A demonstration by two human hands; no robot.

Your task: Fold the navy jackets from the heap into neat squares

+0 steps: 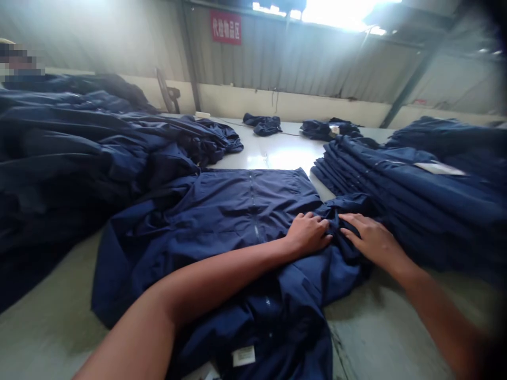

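Note:
A navy blue garment (222, 221) lies spread flat on the grey table (376, 332), a zip running down its middle and a white label near the front edge. My left hand (309, 232) rests on its right side, fingers curled into the bunched cloth. My right hand (370, 237) lies just beside it on the same fold of sleeve (348, 203), fingers stretched and pressing the fabric down.
A neat stack of folded navy garments (412, 195) stands at the right. A large loose heap of the same garments (79, 148) fills the left. Two small dark bundles (263, 124) lie at the table's far end. A person is at the far left.

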